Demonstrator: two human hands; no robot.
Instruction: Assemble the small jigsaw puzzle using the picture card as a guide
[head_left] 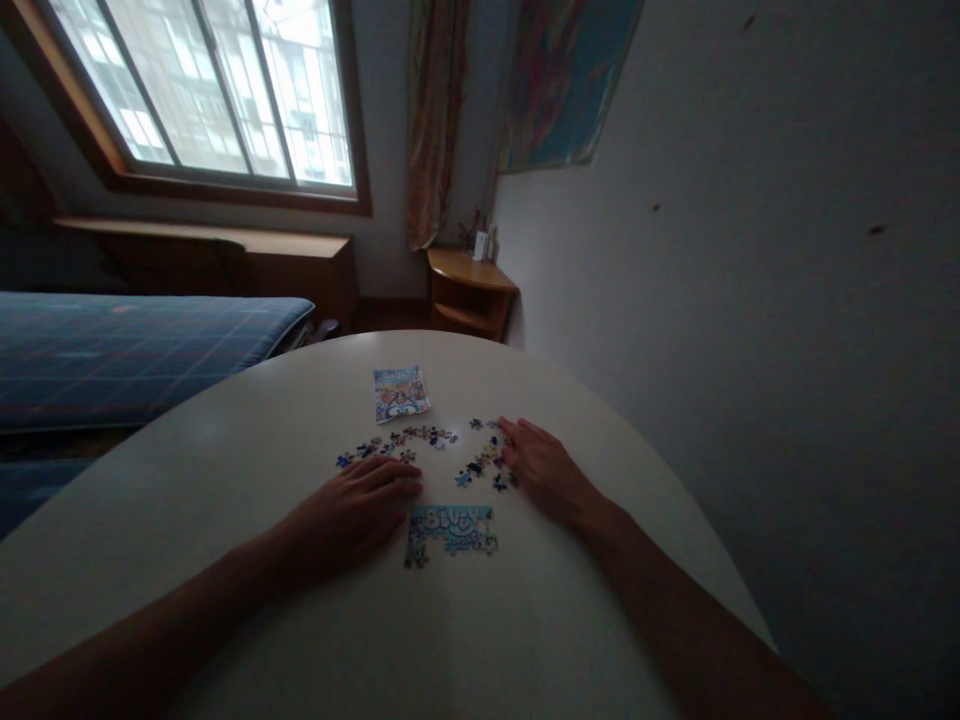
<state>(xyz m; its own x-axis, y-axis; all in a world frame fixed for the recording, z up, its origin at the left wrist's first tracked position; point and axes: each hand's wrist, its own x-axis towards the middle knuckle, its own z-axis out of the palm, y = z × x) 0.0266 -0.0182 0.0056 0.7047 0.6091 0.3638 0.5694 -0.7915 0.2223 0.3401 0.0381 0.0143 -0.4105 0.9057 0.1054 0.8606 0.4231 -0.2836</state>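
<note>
A partly joined jigsaw puzzle (456,520) with light blue lettering lies flat on the round white table (300,630), between my hands. My left hand (367,505) rests palm down just left of it, fingers stretched out and pointing right, close to an arc of loose puzzle pieces (390,442). On the other side, my right hand (544,465) lies over the right edge of a second group of puzzle pieces (487,460), fingers extended. Its fingertips touch or hover at pieces there; some are hidden beneath it. Behind the pieces sits a printed picture sheet (401,393).
A bed with a blue plaid mattress (142,350) stands beyond the table on the left. A wooden corner shelf (472,275) holds small items at the back. The white wall (750,330) runs close along the right side, and a window (210,90) is at upper left.
</note>
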